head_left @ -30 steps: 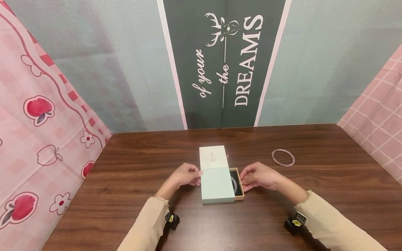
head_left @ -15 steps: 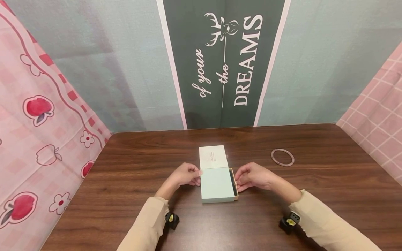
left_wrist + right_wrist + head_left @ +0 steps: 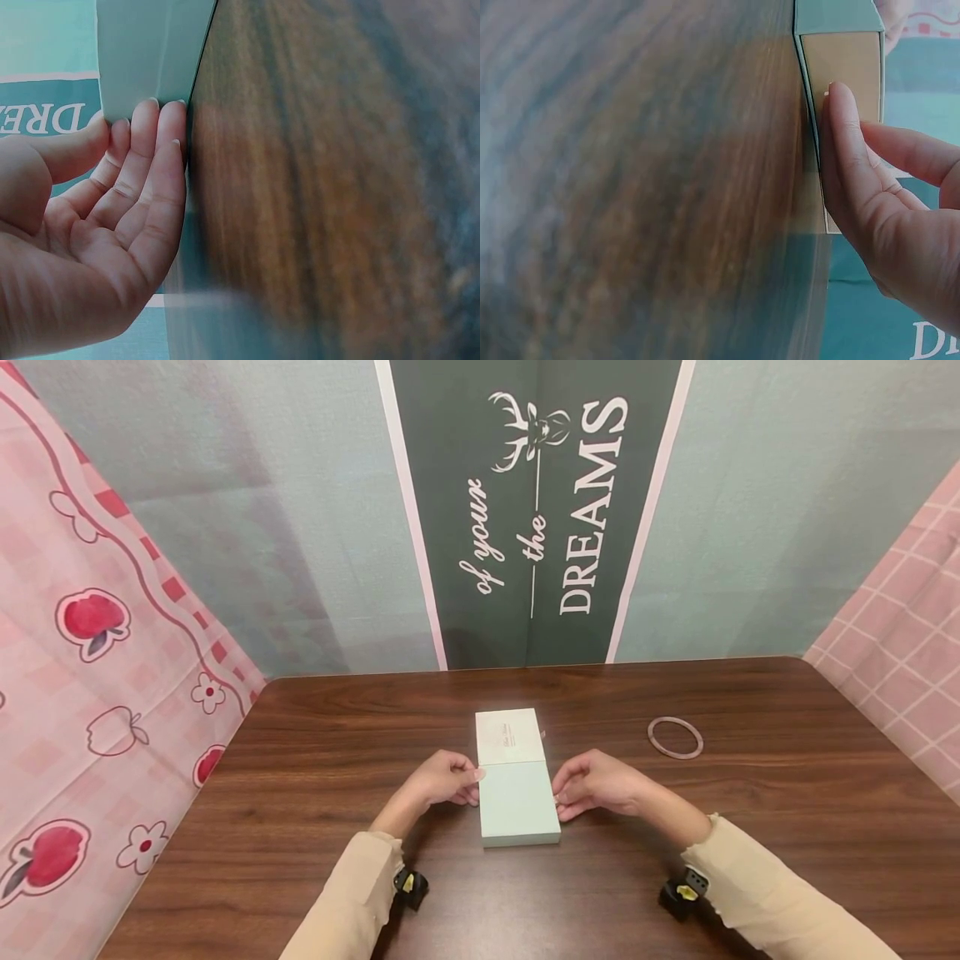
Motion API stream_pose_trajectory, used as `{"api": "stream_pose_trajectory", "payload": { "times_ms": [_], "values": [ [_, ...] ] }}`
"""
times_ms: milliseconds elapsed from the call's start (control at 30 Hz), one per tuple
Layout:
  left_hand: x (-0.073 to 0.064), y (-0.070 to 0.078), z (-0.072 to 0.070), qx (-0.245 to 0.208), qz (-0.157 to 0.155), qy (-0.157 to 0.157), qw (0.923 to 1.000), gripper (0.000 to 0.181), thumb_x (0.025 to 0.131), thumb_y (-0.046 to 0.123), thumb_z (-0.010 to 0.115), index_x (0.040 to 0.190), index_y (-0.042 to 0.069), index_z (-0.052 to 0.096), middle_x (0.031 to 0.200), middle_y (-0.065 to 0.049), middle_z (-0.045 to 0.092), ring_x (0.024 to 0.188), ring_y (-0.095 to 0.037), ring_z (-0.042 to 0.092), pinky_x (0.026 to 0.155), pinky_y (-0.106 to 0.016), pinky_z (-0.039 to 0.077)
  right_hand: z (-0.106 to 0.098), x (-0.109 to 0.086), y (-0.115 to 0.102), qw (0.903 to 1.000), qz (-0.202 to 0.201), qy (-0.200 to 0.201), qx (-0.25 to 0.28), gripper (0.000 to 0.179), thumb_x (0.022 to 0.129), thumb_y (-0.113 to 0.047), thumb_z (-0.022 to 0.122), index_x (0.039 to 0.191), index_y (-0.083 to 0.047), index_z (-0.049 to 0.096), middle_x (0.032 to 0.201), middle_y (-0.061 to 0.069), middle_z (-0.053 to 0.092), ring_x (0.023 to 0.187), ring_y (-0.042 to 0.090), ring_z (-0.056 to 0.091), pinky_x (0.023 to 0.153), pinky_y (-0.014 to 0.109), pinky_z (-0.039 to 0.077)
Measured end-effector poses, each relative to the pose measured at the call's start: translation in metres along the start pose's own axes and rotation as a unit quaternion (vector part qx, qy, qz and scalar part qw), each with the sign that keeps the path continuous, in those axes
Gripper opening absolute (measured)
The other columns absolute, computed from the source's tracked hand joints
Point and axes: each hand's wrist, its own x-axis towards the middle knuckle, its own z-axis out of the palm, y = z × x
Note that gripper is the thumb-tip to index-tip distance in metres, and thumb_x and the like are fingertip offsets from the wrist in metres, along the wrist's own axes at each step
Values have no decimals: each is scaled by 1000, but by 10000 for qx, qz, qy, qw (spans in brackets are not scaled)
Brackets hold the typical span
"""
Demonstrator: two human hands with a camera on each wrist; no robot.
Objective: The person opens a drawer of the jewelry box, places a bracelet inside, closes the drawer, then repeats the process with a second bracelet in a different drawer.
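A pale mint drawer box (image 3: 519, 802) lies on the table with its white printed flap (image 3: 510, 735) folded back flat behind it. The tan end of its inner drawer (image 3: 844, 60) sits level with the sleeve's right opening. My left hand (image 3: 447, 776) presses its fingertips to the box's left side, thumb at the top edge. In the left wrist view, the fingers (image 3: 142, 142) look nearly straight. On the opposite side, my right hand (image 3: 603, 783) rests straight fingers (image 3: 846, 120) against the drawer end, thumb beside them. The drawer's inside is hidden.
A pale pinkish ring-shaped bangle (image 3: 676, 737) lies on the brown wooden table (image 3: 337, 718), right of and behind the box. Printed cloths hang at the back and both sides of the table. Each wrist wears a small black camera (image 3: 411, 887).
The drawer, partly out and showing a ring on a dark lining one second ago, has slid left into the sleeve. My right hand moved left with it; my left hand stayed put.
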Motion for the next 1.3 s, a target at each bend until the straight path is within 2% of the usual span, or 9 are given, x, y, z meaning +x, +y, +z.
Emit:
{"api": "stream_pose_trajectory", "payload": {
  "times_ms": [1100, 1300],
  "values": [
    [-1, 1, 2, 40, 27, 124, 9999, 19, 90, 11, 57, 80, -5, 59, 67, -12, 63, 62, -19, 63, 62, -33, 54, -2, -1, 0, 9999, 15, -70, -99, 13, 84, 11, 55, 95, 16, 54, 81, 17, 63, 73, 23, 64, 73, 40, 52],
    [-2, 2, 1, 57, 32, 80, 9999, 19, 91, 11, 57, 80, -5, 59, 66, -11, 63, 62, -19, 63, 62, -33, 54, -5, -2, -1, 9999, 57, 41, -122, 15, 84, 10, 56, 97, 17, 54, 83, 20, 63, 71, 23, 65, 72, 39, 53]
  ]
}}
